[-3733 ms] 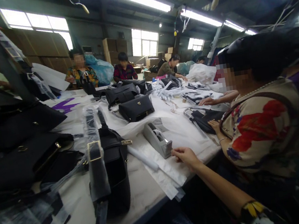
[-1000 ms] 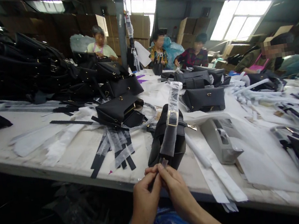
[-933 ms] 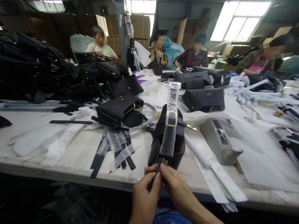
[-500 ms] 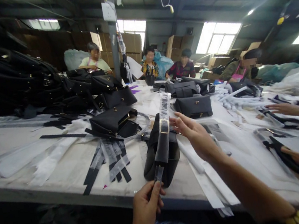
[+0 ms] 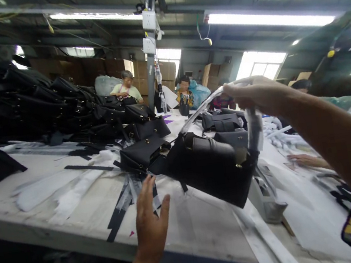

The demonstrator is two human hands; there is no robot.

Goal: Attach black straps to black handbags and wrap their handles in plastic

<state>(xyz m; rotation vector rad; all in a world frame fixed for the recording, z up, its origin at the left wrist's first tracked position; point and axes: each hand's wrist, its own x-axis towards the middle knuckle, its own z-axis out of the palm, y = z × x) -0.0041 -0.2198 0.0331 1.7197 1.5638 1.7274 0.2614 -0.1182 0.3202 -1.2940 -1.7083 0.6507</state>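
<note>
Observed nearest: left hand [image 5: 152, 223], fingers spread, grasping nothing, just beside the lower left end of a black, smooth, boxy handbag [image 5: 215, 178]; contact there impossible to tell. Right hand [image 5: 255, 93] raised, fingers wrapped around the arched black handle [image 5: 255, 135] in clear plastic film. Handbag hanging tilted above the pale, marked worktable [image 5: 207, 232], right end lower; clearance beneath not determinable. Judged possible: slipping or twisting in the grip, owing to slick film and one-handed support; knocking against the grey, wedge-shaped tape dispenser [image 5: 269, 209] beside the lower right corner, owing to swing; scuffing of the black face, owing to the same contact. Surface strewn at right with long white paper strips [image 5: 276, 257], at left with flat black strips in clear film [image 5: 120, 214] and limp white sheets [image 5: 70, 200]. Farther in: second black handbag [image 5: 141, 154] with gold-coloured fittings, then a high heap of black bags [image 5: 43, 107] at left. Beyond: co-worker in a pale yellow-green top [image 5: 133, 92], brown cardboard cartons [image 5: 83, 70], bulging blue plastic sack [image 5: 199, 93], bright windows [image 5: 261, 68]. Overhead: lit white tube lamp [image 5: 271, 19].
</note>
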